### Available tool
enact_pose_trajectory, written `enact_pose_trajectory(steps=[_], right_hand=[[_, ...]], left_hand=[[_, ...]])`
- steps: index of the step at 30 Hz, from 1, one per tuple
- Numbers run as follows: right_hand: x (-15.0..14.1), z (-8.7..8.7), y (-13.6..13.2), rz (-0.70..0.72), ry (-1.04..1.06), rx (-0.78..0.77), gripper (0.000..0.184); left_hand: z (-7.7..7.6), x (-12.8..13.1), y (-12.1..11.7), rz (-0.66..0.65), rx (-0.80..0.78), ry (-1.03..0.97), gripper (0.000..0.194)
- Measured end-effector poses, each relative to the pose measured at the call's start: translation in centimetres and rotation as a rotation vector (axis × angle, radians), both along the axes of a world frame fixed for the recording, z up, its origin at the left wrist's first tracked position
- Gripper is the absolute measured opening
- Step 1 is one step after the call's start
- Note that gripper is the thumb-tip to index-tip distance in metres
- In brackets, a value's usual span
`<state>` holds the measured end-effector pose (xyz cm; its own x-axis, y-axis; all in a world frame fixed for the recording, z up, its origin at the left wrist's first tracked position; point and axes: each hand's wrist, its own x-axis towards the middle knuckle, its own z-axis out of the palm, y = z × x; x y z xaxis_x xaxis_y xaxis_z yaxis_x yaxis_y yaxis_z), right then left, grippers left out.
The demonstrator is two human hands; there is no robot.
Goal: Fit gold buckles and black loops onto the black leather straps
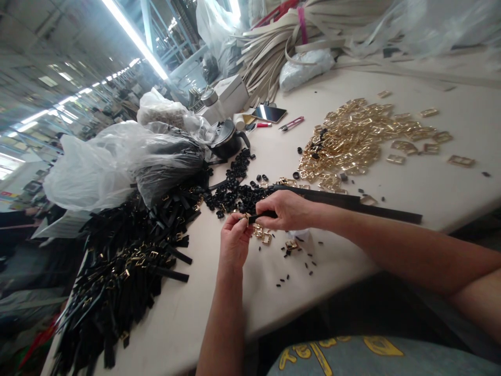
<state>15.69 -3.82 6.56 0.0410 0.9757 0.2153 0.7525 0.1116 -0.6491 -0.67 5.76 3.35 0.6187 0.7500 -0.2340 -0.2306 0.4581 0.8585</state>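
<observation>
Head view: a short black strap (257,217) is held between the two hands above the white table (176,313), with a small gold buckle (246,216) apparently at its left end. The step in hand is judged to be the joining of strap and buckle; the next move would call for the buckle to be kept steady while the strap is guided and drawn snug. The buckle is placed at the very tips of the left hand (236,240), whose thumb and fingers are closed in a fine pinch; whether the strap has been passed through the frame cannot be told. The strap is gripped by the right hand (285,210), its thumb and fingers closed with no visible gap, and part of its length is hidden within that hand. Black loops (235,198) are heaped just beyond the fingers, and a few loose buckles (266,238) are scattered just beside them. The buckle pile (352,138) is spread farther off, and buckled straps (133,271) are massed at the left.
</observation>
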Motion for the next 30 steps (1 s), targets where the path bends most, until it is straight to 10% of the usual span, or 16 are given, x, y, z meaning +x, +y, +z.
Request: enact_pose_trajectory(steps=[30], right_hand=[[0.1, -0.3, 0.6, 0.017, 0.106, -0.045, 0.014]], left_hand=[[-0.5, 1.2, -0.6, 0.065, -0.038, 0.021, 0.034]])
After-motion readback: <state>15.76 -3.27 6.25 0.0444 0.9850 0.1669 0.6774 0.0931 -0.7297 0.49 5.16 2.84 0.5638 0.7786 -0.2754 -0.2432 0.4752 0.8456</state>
